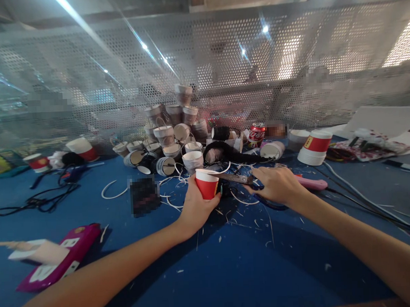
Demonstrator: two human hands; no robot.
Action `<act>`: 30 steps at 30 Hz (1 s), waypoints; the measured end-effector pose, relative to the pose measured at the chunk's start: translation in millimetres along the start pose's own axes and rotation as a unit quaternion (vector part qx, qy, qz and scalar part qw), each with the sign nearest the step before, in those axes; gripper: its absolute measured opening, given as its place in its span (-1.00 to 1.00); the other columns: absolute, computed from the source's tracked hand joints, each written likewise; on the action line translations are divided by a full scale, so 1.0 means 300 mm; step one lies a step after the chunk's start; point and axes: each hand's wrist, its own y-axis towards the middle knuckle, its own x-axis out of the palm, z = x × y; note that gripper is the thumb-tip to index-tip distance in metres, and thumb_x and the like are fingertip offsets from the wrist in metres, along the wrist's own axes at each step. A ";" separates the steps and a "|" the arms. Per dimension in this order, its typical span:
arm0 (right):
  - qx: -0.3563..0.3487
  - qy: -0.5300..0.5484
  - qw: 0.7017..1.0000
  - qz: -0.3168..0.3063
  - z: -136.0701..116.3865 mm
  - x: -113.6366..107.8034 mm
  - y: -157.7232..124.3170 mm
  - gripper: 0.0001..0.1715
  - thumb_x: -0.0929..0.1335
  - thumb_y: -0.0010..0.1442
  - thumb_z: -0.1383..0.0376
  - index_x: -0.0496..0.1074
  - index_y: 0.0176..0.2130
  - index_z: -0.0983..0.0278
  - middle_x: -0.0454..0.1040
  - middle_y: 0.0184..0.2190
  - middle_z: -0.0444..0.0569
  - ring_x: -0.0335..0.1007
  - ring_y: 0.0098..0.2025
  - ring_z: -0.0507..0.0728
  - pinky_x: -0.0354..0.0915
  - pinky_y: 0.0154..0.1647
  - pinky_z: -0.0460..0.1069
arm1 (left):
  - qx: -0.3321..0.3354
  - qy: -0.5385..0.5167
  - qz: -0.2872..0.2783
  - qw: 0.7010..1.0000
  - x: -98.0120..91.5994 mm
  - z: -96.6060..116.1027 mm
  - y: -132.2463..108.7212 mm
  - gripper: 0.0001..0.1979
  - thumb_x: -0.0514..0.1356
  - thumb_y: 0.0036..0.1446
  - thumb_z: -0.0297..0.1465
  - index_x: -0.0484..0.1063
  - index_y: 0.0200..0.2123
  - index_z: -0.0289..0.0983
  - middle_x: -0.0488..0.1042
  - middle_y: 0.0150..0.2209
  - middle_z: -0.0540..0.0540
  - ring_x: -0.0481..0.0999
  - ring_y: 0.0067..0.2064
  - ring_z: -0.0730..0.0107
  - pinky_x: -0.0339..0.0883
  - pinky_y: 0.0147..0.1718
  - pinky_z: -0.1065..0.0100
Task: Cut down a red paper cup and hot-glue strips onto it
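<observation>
A red paper cup (206, 188) with a white rim is upright in my left hand (195, 212), whose fingers and thumb wrap round its sides. My right hand (277, 184) is closed round the dark handles of a pair of scissors (239, 178). The scissor blades point left and meet the cup's rim, where a thin white strip (222, 171) curls off to the right. Whether the blades are apart cannot be made out. Loose white curled strips (175, 201) and small scraps lie on the blue table (210, 275) around both hands.
Behind the hands, wrapped cups with loop handles (164, 135) are piled up. A soda can (257, 134) and stacked red cups (315, 148) stand to the right, near a pink-handled tool (311, 183). At left lie a purple power strip (81, 238) and a black cable (39, 203).
</observation>
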 end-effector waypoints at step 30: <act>0.006 0.047 0.998 -0.031 0.027 -0.010 0.006 -0.63 0.21 0.11 0.08 0.42 -0.38 0.30 0.51 -0.45 -0.04 0.38 -0.46 0.07 -0.04 -0.53 -0.08 | -0.014 -0.117 -0.059 0.991 -0.001 -0.009 0.022 -0.34 0.27 -0.14 -0.19 0.19 0.03 -0.33 0.44 -0.19 -0.19 0.43 -0.27 0.29 0.35 -0.27 0.23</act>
